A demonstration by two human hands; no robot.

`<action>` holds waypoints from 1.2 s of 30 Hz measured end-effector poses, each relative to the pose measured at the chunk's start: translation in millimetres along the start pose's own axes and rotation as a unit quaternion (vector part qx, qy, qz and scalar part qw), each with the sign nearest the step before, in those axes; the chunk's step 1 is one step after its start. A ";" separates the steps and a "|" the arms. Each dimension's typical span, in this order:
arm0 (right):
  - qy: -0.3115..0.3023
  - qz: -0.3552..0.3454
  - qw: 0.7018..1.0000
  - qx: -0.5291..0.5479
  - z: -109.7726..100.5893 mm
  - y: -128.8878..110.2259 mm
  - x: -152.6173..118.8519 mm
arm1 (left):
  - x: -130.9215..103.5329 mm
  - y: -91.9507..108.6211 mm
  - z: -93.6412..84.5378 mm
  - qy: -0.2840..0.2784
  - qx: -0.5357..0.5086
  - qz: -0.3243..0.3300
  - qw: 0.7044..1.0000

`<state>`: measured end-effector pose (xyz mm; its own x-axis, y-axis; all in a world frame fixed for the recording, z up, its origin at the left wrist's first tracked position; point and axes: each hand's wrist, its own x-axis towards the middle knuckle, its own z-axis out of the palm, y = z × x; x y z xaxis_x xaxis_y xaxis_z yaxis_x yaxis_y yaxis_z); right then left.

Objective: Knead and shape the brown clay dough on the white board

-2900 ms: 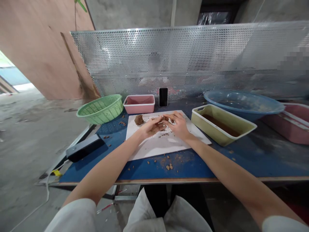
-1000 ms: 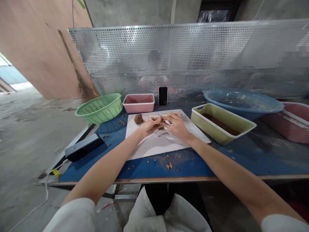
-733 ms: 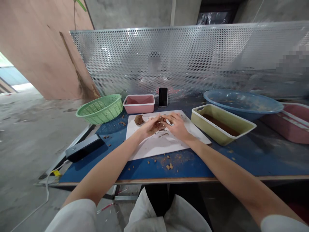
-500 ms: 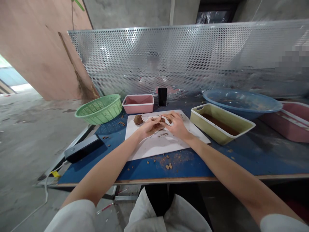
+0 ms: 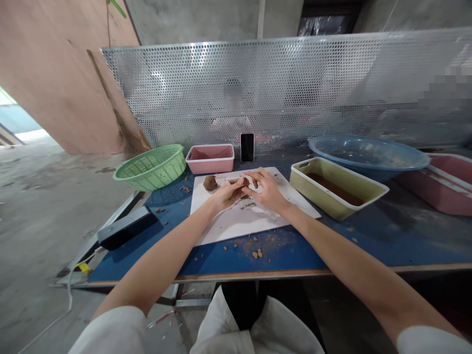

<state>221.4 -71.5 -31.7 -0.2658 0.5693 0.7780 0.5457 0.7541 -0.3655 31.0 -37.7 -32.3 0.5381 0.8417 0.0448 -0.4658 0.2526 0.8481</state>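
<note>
Both hands meet over a white board [image 5: 228,227] on the blue table. My left hand [image 5: 229,192] has its fingers curled round a small piece of brown clay [image 5: 245,182], mostly hidden by the fingers. From the right, my right hand [image 5: 266,189] touches the same piece with its thumb and lower fingers, its index finger lifted and stretched. A round lump of brown clay [image 5: 210,183] rests on the board to the left of my hands. Small brown crumbs [image 5: 249,205] lie on the board under them.
A green basket [image 5: 151,169], a pink bin [image 5: 210,160] and an upright phone [image 5: 247,147] stand behind. To the right are a yellow-green bin [image 5: 337,194] of brown liquid, a blue basin [image 5: 368,152] and another pink bin [image 5: 442,189]. A black box [image 5: 127,228] lies left.
The fingers of my right hand have shifted slightly over the clay piece, the index finger a little more raised. My left hand keeps its hold. The view has moved very slightly.
</note>
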 end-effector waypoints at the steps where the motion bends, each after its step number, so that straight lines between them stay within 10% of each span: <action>1: 0.006 0.007 1.000 0.016 -0.3 -1.5 0.5 | 0.7 0.2 -0.9 0.007 0.004 0.004 1.000; 36: 0.032 0.000 0.999 0.040 -2.9 -1.3 0.3 | 2.7 -0.8 1.2 0.038 0.067 0.032 0.996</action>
<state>223.0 -73.2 -29.5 -0.2125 0.5485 0.8087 0.4788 0.7799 -0.4032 33.7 -36.3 -32.2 0.4530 0.8891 0.0654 -0.3965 0.1352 0.9080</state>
